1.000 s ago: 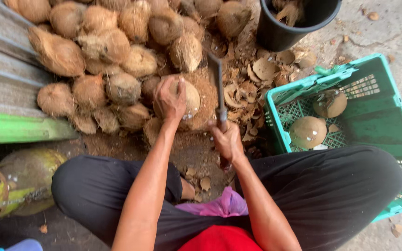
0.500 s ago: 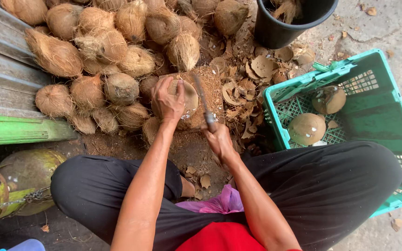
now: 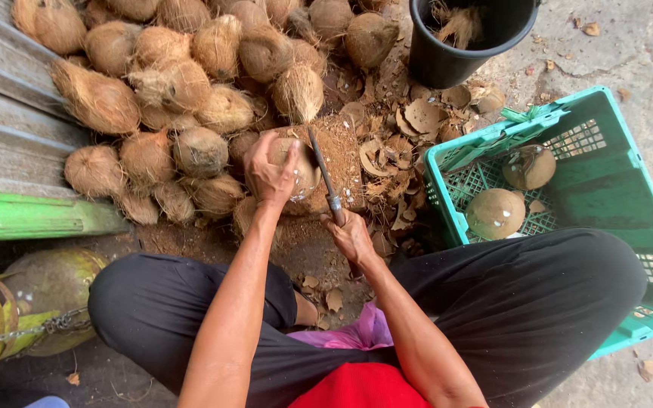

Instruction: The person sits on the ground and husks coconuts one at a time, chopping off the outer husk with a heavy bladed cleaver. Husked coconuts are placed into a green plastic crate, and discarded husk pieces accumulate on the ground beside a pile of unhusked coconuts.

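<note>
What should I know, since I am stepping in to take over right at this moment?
Left hand grips a coconut on the chopping block. Right hand holds a cleaver, its blade against the coconut.
Two peeled coconuts lie in the green crate on the right.
A pile of husked coconuts sits beyond the block, shell chips around it, a black bucket behind.
Done: two in the crate. Left: the one in hand and the pile.
</note>
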The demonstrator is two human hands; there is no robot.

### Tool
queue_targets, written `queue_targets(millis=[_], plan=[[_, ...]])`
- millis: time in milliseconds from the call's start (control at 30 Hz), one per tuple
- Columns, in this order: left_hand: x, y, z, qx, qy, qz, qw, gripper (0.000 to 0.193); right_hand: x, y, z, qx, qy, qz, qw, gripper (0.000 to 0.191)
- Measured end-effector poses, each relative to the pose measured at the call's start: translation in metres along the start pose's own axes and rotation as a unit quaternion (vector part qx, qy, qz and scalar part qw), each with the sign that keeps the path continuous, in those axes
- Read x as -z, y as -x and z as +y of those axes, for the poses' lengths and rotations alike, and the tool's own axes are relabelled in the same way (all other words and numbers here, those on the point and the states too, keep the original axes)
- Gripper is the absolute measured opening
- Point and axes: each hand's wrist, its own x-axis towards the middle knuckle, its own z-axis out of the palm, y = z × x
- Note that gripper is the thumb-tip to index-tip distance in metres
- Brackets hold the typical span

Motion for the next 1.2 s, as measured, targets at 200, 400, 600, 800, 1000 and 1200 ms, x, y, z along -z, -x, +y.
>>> queue_targets(millis=[200,400,600,800,1000,1200], plan=[[0.021,-0.002,0.017,0.241,0.165,-0.084,0.953,0.103,-0.013,0.007,-0.011,0.018,-0.007,0.021,1.0,0.05],[0.033,-0.008,0.002,-0.062,0.149,-0.089,0.983,0.113,0.009,0.025,-0.062,-0.079,-0.17,-0.079,0.979,0.024],[0.032,-0.018,-0.005,-0.115,0.046,-0.159,0.98,0.087,0.047,0.026,-0.081,0.017,-0.309,-0.045,0.95,0.036],[0.0,-0.005,0.013,-0.153,0.047,-0.064,0.985,0.051,0.033,0.01,-0.055,0.011,-0.276,-0.008,0.961,0.032],[0.01,-0.012,0.017,-0.083,0.118,-0.11,0.983,0.054,0.029,0.007,-0.04,-0.012,-0.188,-0.031,0.982,0.038],[0.0,-0.019,0.003,-0.178,0.066,-0.083,0.978,0.049,0.027,-0.007,-0.036,0.027,-0.26,0.005,0.965,0.031]])
